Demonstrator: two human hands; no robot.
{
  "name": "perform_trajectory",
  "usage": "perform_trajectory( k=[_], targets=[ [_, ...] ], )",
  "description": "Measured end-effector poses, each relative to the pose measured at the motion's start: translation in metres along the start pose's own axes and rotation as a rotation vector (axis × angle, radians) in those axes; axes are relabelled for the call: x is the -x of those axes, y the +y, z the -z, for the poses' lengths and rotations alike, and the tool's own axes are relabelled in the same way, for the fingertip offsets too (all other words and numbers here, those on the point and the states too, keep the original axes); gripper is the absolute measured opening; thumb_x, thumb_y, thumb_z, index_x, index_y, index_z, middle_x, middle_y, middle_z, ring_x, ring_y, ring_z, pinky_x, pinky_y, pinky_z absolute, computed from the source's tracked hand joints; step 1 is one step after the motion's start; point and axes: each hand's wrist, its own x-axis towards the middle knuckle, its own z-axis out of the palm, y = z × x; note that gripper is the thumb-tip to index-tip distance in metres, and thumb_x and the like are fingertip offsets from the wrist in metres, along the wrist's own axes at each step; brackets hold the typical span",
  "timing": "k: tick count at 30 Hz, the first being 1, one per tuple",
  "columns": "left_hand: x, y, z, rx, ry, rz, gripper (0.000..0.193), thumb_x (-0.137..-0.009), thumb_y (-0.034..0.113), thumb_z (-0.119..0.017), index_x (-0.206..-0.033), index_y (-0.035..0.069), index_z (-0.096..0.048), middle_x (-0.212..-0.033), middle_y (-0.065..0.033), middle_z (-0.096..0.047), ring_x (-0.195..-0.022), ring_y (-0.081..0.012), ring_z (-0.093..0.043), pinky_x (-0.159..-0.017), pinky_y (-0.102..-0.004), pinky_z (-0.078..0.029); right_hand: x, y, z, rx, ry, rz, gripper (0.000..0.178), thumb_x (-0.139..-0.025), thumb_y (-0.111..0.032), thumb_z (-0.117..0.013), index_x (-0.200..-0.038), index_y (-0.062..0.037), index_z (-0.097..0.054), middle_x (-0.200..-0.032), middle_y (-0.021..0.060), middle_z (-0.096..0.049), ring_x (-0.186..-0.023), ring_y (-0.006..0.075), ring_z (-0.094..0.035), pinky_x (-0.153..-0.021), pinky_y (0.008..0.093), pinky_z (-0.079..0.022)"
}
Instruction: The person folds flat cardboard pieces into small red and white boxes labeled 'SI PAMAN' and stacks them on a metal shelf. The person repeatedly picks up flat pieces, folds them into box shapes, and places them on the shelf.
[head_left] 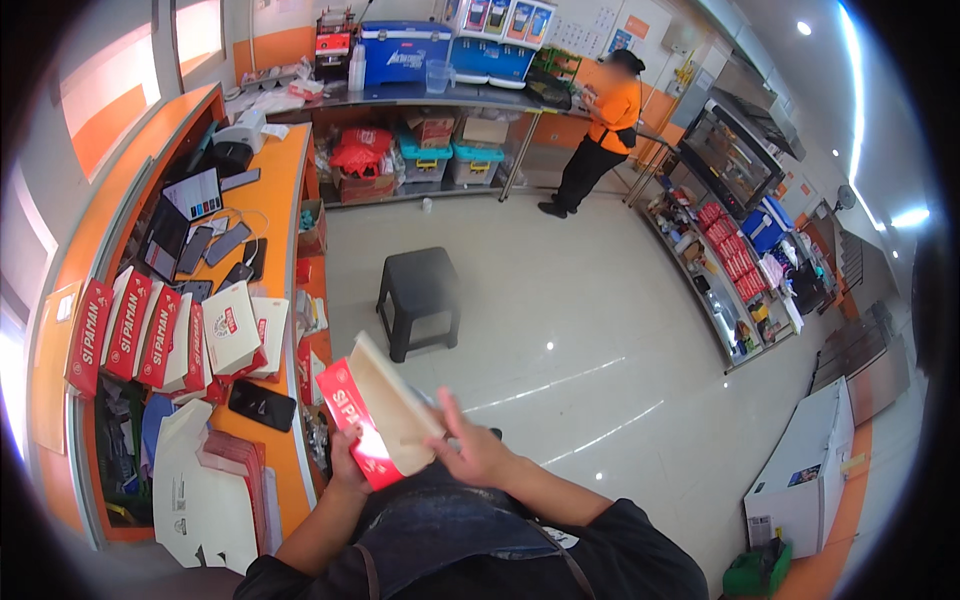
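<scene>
"Where's open room?"

"Glossy floor (570, 300), right of the edge of the orange counter (276, 188); a dark stool (418, 275) stands there."

"And the red-and-white carton (362, 425)?"

"Just right of that edge: left hand (347, 465) clamped on its lower corner, right hand (475, 452) touching its rim; whether pinching, I can't tell."

Your left forearm (318, 527), bare below a dark sleeve (285, 577), comes in at seven o'clock and points toward one; its left hand (347, 462) has fingers curled in a grip. Your right forearm (560, 490), also bare to the dark sleeve (635, 548), slants toward ten o'clock, its right hand (470, 452) unclenched, one digit raised toward eleven.
</scene>
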Motion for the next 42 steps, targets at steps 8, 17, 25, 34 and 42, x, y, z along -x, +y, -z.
perform_trajectory(
  k=[8,17,25,34,42],
  targets=[
    [-0.010,0.048,-0.025,0.212,0.092,-0.060,0.080,-0.096,0.057,-0.053,-0.157,0.010,-0.032,-0.154,-0.0156,-0.047,-0.139,-0.0353,-0.051,-0.113,-0.0566,-0.044,-0.016,0.003,-0.006,-0.459,0.215,-0.288,0.027,-0.103,-0.013,-0.063,-0.125,0.0027,-0.058,-0.109,0.0153,-0.066,-0.096,0.0192,-0.071,-0.085,0.0309,-0.055],
    [-0.017,0.046,-0.022,0.286,0.114,-0.092,0.061,-0.100,0.046,-0.053,-0.147,0.007,-0.043,-0.135,-0.0137,-0.061,-0.122,-0.0280,-0.064,-0.104,-0.0457,-0.052,-0.026,-0.018,-0.015,-0.032,-0.150,0.051,0.038,-0.087,-0.013,-0.082,-0.118,-0.0105,-0.061,-0.153,0.0221,-0.040,-0.116,0.0356,-0.062,-0.094,0.0403,-0.055],
    [-0.012,0.042,-0.020,0.327,0.108,-0.090,0.061,-0.100,0.047,-0.055,-0.148,0.009,-0.044,-0.137,-0.0123,-0.060,-0.124,-0.0271,-0.062,-0.106,-0.0468,-0.050,-0.031,-0.016,-0.030,0.191,-0.124,0.157,0.039,-0.085,-0.013,-0.083,-0.115,-0.0101,-0.059,-0.155,0.0270,-0.037,-0.114,0.0369,-0.063,-0.092,0.0402,-0.056],
    [-0.007,0.040,-0.026,0.314,0.215,-0.109,0.065,-0.098,0.049,-0.057,-0.146,0.008,-0.045,-0.138,-0.0131,-0.061,-0.126,-0.0278,-0.061,-0.108,-0.0471,-0.048,-0.027,-0.027,-0.037,0.156,0.135,0.141,0.039,-0.082,-0.009,-0.084,-0.110,-0.0049,-0.058,-0.148,0.0307,-0.044,-0.130,0.0448,-0.055,-0.098,0.0437,-0.054],
    [0.007,0.035,-0.015,0.305,0.173,-0.161,0.062,-0.100,0.048,-0.052,-0.145,0.006,-0.046,-0.135,-0.0150,-0.061,-0.122,-0.0298,-0.063,-0.104,-0.0470,-0.050,-0.026,-0.015,-0.045,0.264,-0.071,0.427,0.068,-0.080,-0.001,-0.082,-0.139,-0.0108,-0.049,-0.148,0.0276,-0.048,-0.130,0.0408,-0.056,-0.092,0.0411,-0.056]
  ],
)
